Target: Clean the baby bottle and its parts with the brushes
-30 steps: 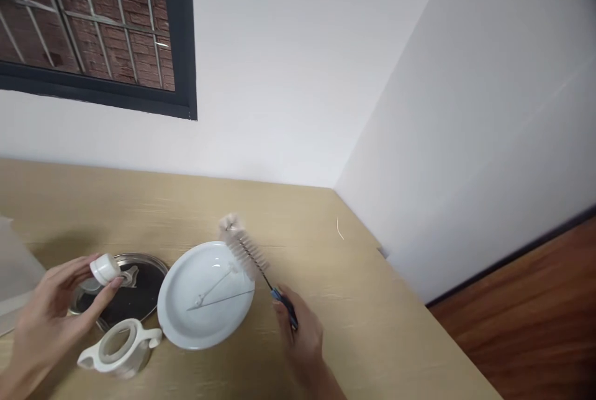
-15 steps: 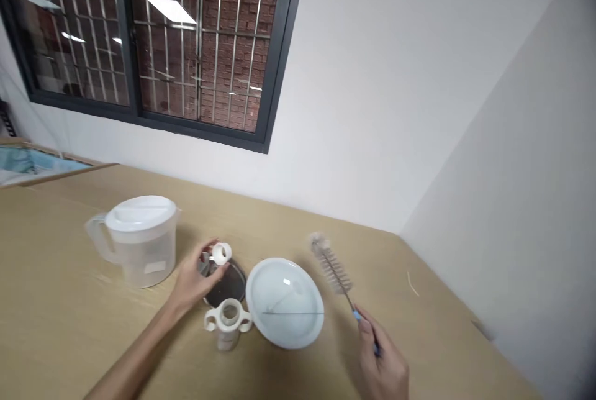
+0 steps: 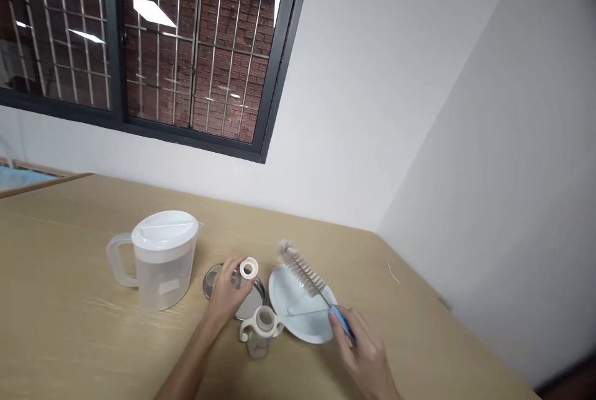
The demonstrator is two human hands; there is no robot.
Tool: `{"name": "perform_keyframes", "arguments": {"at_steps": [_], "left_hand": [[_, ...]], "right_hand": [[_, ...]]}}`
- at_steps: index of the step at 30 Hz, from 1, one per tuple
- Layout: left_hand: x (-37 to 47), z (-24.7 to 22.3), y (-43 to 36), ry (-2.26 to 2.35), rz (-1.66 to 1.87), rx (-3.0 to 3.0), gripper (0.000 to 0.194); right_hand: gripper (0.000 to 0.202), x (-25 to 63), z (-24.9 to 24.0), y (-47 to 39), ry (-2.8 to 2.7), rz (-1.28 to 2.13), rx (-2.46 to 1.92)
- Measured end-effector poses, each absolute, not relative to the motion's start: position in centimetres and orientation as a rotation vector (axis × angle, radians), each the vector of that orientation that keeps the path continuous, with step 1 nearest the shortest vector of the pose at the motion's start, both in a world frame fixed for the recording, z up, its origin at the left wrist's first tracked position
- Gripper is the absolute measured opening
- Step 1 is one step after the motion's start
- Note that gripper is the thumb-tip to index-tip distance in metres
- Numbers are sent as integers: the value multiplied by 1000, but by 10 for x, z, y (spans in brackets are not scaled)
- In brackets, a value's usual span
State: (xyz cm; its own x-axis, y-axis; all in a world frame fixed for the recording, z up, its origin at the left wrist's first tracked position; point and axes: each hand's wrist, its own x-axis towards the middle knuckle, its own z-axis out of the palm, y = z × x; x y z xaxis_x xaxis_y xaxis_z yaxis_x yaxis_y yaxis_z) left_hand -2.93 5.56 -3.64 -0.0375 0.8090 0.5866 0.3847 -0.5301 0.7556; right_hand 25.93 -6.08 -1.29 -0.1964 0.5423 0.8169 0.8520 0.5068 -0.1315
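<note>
My left hand (image 3: pixel 226 294) is closed on a small white bottle collar (image 3: pixel 249 268), its round opening facing me. Under that hand lies a round metal tray (image 3: pixel 261 291), partly covered by my fingers. My right hand (image 3: pixel 365 350) grips the blue handle of a bottle brush (image 3: pixel 305 274), whose pale bristles point up and left above a light blue plate (image 3: pixel 310 328). A thin straight rod or brush rests across the plate. Just in front of the tray stands an uncapped baby bottle (image 3: pixel 259 341) with two white side handles.
To the left stands a clear plastic pitcher (image 3: pixel 165 269) with a white lid and a handle. A thin pale strand (image 3: pixel 393 272) lies on the wooden table (image 3: pixel 93 325) at the right. A white wall and a barred window (image 3: pixel 195 46) rise behind it.
The brush has swung left, from beside the plate to above it, closer to the collar. My left hand still holds the collar, its opening now turned more toward me. The view has shifted.
</note>
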Motion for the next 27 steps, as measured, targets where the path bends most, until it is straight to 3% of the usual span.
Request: {"name": "perform_keyframes", "arguments": {"at_steps": [8, 12, 22, 27], "left_hand": [[-31, -39, 60, 1358, 1551, 1755, 55], [-32, -36, 56, 1386, 1511, 1672, 55], [-36, -42, 59, 1354, 1545, 1686, 58], [-39, -45, 56, 1321, 1567, 1745, 49]], "right_hand": [[32, 224, -22, -46, -2035, -627, -1112], [31, 226, -21, -42, -1922, -753, -1194], [24, 248, 13, -38, -2020, -648, -1151], [24, 247, 13, -32, -2094, -409, -1036]]}}
